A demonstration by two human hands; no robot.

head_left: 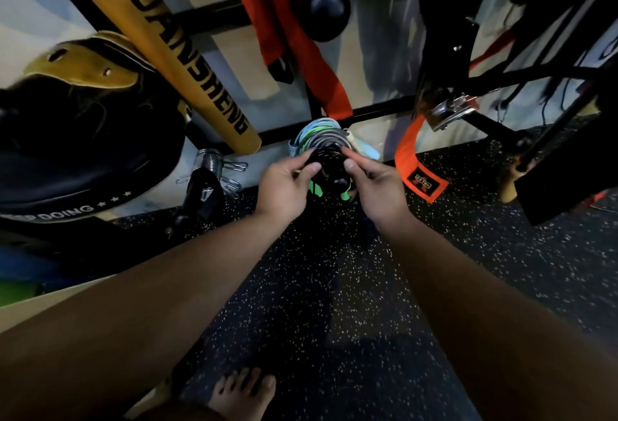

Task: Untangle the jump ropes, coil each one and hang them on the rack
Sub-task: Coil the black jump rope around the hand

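gym storage corner | speckled rubber floor (334, 287) | rack (384, 109) | punching bag (83, 153)

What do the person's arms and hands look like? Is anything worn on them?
Both forearms are bare, with no sleeves in view. The left hand and right hand wear no gloves, and no rings, watch or wristband can be seen. The fingernails are short and unpainted.

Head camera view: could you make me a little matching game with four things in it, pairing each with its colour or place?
Things:
1. coiled jump rope
2. long pad marked GUANSHENG
3. strap with the VALEO label
4. bare foot

Descriptions:
A. yellow, leaning against the rack
B. on the speckled floor, bottom of view
C. black, held between both hands
D. orange, hanging at the right

Pairs: 1-C, 2-A, 3-D, 4-B
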